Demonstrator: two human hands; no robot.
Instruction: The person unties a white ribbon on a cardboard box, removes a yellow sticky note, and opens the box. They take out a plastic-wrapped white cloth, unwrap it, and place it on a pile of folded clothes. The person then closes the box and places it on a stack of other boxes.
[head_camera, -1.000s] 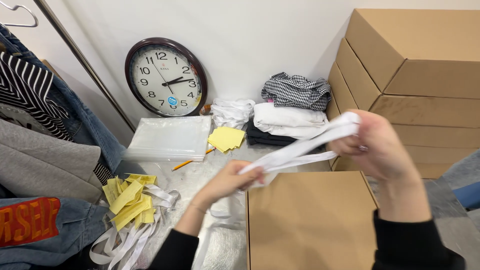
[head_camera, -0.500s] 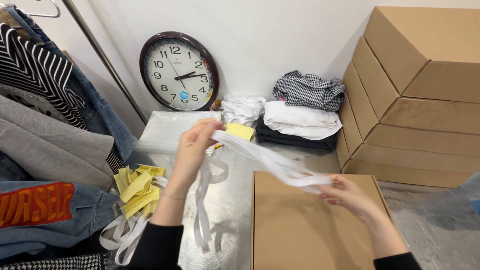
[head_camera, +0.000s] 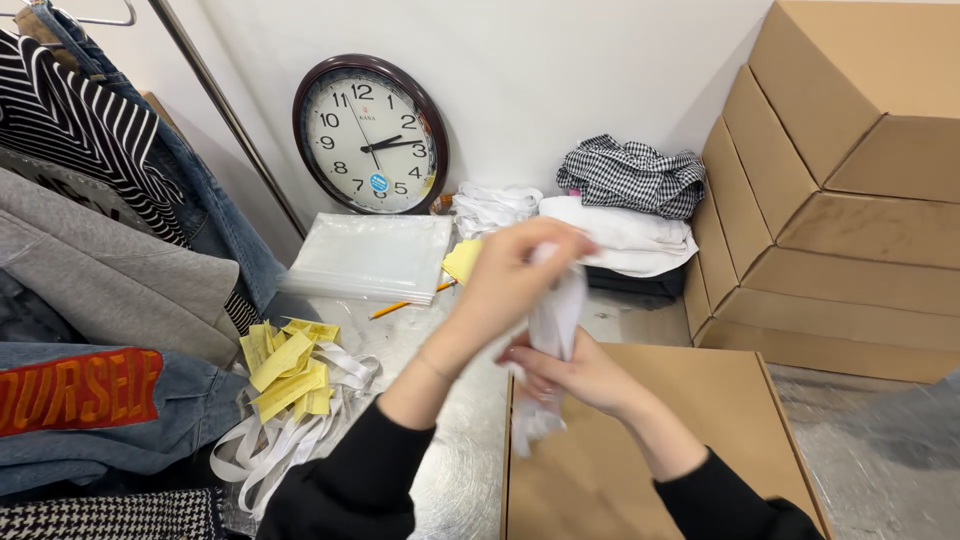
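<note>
Now white strip (head_camera: 556, 318) bunched between left hand (head_camera: 520, 270), right hand (head_camera: 570, 375).

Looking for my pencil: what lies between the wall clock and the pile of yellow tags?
In the head view, a stack of clear plastic bags lies there, and an orange pencil sits at its near edge.

A single camera, worn on the person's head, looks forward and down across the table (head_camera: 440, 470) toward the white wall at its far edge, where a clock (head_camera: 370, 135) leans. It sits close: both forearms rise from the bottom edge and the left hand (head_camera: 520, 270) and right hand (head_camera: 575, 375) meet at the centre. Hanging clothes (head_camera: 100, 230) crowd the left side, stacked boxes (head_camera: 840, 180) the right; no second view shares the scene.
</note>
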